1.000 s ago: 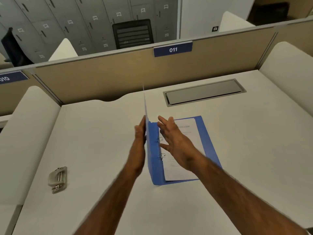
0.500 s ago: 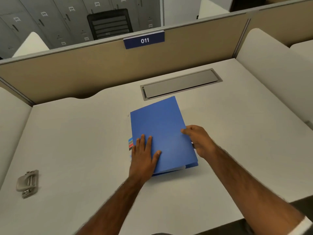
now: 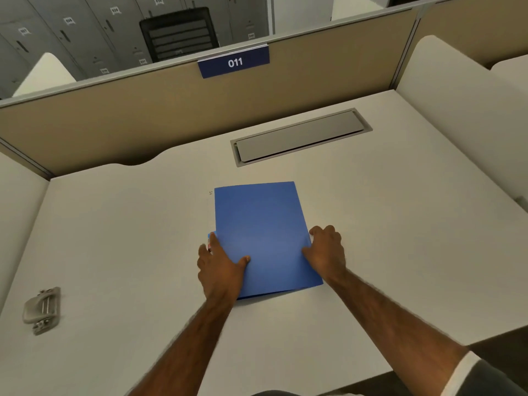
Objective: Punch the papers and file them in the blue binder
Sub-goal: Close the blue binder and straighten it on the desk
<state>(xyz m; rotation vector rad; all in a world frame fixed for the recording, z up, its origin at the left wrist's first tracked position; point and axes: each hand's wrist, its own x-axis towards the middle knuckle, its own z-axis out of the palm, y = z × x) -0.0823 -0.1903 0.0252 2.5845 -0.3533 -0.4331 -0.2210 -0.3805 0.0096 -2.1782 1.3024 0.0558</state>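
Now the blue binder [image 3: 263,235] is lying closed and flat on the white desk [image 3: 400,238], about mid-desk, its long sides running away from the person. The far edge is sitting short of the grey cable hatch [image 3: 300,137], apart from it.

Left hand [image 3: 220,267] is gripping the binder's left side, low down near the closer corner. The thumb is reaching out flat onto the cover; the fingers are lying close together along the spine edge, tips pointing away. A small coloured label [image 3: 210,242] is peeking out beside those fingers, too small to read.

Right hand [image 3: 325,252] is holding the opposite long edge, roughly level with the left. Its fingers are curling over the edge, bunched together, with the thumb resting on the cover. Whether the fingertips are getting under the cover, I cannot tell.

The grey hole punch [image 3: 43,310] is sitting far out on the left of the desk, well apart from binder and hands, nothing touching it.

Beyond the hatch a tan partition [image 3: 143,115] is standing along the back of the desk, carrying a blue sign [image 3: 234,62] reading 011. Behind it a black chair [image 3: 178,32] and grey lockers [image 3: 71,24] are showing
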